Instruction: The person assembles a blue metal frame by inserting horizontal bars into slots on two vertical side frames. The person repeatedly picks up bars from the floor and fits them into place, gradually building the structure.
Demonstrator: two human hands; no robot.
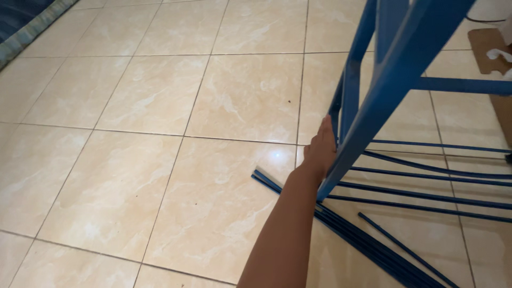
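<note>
My left hand reaches forward from the bottom middle and grips a leg of a blue metal frame that stands tilted over the tiled floor. The fingers wrap round the far side of the leg and are mostly hidden. The frame has thick painted bars and a crossbar running off to the right. Several thin blue rods lie on the floor beneath and to the right of the frame, and a bundle of them runs diagonally toward the bottom right. My right hand is out of view.
Beige glossy floor tiles fill the left and centre. A dark blue mat edge lies at the top left. A brown cardboard piece with something white on it sits at the top right.
</note>
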